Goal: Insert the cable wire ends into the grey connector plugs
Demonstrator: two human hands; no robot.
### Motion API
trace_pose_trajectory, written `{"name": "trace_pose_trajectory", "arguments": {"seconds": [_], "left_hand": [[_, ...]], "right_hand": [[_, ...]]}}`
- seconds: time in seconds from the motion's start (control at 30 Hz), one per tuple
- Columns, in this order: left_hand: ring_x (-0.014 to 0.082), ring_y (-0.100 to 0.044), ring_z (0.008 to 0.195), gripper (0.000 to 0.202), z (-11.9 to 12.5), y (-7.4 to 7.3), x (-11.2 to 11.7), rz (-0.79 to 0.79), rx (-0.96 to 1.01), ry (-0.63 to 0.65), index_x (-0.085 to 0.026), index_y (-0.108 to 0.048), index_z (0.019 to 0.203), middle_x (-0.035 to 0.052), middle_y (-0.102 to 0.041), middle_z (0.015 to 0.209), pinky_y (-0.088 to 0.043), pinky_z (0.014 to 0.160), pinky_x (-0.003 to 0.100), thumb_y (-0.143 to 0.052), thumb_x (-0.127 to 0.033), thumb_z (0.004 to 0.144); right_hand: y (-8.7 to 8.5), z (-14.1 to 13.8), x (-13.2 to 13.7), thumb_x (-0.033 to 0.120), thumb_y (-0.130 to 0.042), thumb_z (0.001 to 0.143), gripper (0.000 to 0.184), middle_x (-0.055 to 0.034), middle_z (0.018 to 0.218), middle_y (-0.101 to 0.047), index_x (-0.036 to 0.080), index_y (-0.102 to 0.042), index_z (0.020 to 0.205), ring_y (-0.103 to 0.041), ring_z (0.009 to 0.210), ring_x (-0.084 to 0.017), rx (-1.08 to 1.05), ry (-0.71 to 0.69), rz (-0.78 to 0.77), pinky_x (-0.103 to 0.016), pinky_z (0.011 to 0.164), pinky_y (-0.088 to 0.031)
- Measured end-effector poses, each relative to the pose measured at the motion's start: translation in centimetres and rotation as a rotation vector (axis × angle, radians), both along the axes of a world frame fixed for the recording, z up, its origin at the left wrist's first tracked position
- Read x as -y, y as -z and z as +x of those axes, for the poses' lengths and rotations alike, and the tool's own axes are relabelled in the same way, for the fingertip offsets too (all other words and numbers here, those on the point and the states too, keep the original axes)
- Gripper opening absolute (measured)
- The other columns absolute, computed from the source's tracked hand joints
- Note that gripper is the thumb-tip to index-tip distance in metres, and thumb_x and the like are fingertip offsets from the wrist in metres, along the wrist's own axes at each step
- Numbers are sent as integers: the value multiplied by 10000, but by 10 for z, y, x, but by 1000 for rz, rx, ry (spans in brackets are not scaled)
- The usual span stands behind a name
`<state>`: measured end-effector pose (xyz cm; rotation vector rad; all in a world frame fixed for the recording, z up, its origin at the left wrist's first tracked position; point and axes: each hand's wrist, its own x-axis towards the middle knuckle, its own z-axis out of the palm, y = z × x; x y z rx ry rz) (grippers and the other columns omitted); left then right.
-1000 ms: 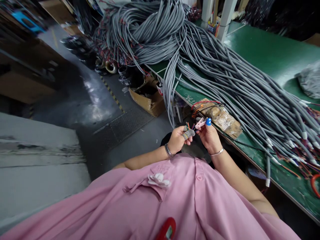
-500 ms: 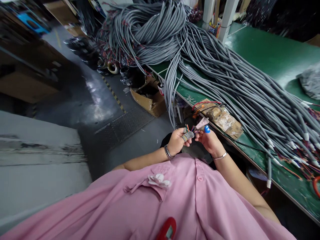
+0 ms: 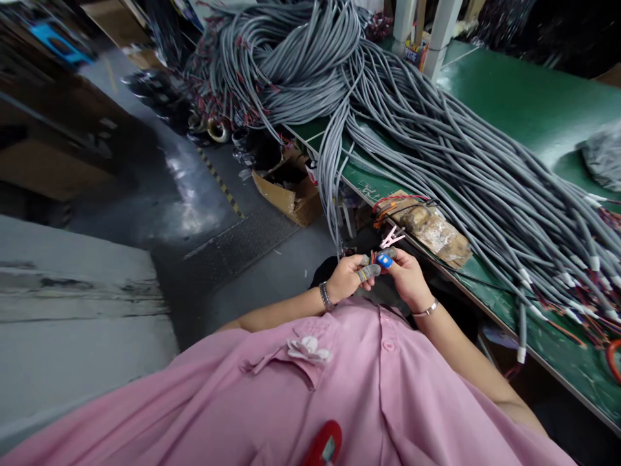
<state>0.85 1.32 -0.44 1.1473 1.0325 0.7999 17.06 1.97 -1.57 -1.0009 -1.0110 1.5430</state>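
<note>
Wire ends (image 3: 374, 256), coloured, pinched between both my hands just off the bench edge (image 3: 490, 304). Left hand (image 3: 345, 279) closed on the cable, grey finger cots on. Right hand (image 3: 406, 277) closed at the strands, blue cot on one fingertip. Pink clip (image 3: 391, 238) just above. Grey cables (image 3: 436, 149) heaped across the bench.

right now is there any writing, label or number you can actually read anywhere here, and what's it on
None can be read.
Green table: pale marks near its front edge, too blurred to read.
Red badge on the pink shirt: printing too small to make out.
Colourful box by the white post: lettering too small and blurred.
Left hand and right hand hold coloured wires of a grey cable; no markings visible.
</note>
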Motion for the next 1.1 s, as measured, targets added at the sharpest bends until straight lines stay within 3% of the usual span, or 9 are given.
{"name": "trace_pose_trajectory", "arguments": {"seconds": [0.47,0.73,0.9,1.1], "left_hand": [[105,-586,444,349,1,7,-2,-42,115,-205,-137,-591,664,18,-643,576,-449,441,212,-695,-463,733],[86,-543,399,363,5,-6,-3,-42,149,-197,-134,-590,677,4,-627,552,-419,400,200,-723,-470,716],[80,-527,380,363,10,-14,-8,-67,164,-198,-141,-578,681,-4,-617,536,-378,375,187,-727,-472,704],[80,-524,377,345,12,-9,-11,-82,158,-192,-141,-579,688,-6,-612,533,-379,370,189,-727,-451,707]], "right_hand": [[2,0,1,377,-765,719,188,17,694,-617,212,-683,756,-505,606,-111,-7,54,-29,-253,598,-439],[2,4,-20,700,-593,743,513,-17,767,-644,200,-668,827,-511,570,-98,-286,65,-231,-238,545,-471],[-4,0,-29,673,-614,751,461,7,711,-612,216,-646,805,-523,605,-106,-308,65,-157,-234,574,-478],[5,-7,-35,603,-684,736,391,27,669,-574,217,-625,763,-495,581,-105,-370,182,-179,-243,573,-469]]}}
